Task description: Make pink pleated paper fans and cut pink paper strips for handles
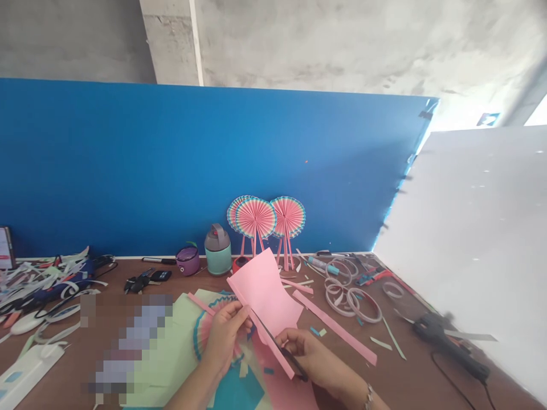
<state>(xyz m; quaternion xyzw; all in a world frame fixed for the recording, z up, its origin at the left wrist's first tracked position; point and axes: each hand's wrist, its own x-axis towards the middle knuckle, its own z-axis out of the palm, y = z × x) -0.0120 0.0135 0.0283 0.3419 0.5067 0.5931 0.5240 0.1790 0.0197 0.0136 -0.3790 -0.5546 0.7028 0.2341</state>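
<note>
My left hand (226, 333) pinches the left edge of a pink paper sheet (267, 287), which is raised and slightly curled above the table. My right hand (305, 356) is closed around black scissors (294, 364). Their dark blades lie along the sheet's left edge, beside a narrow strip (280, 359) at that edge. Part of the handles is hidden by my fingers. Beneath my left hand lies a round pleated paper fan (203, 336) with a teal rim, on pale green sheets (164, 347). A teal sheet (237, 390) and more pink paper (294, 396) lie below.
Several pleated pink fans (256, 219) lean against the blue partition (171, 165). Nearby stand a mint flask (218, 256) and a purple pot (188, 260). Tape rolls (363, 304), a pink strip (337, 327) and a glue gun (448, 341) lie rightward. Paper scraps (55, 273) and a power strip (32, 370) lie leftward.
</note>
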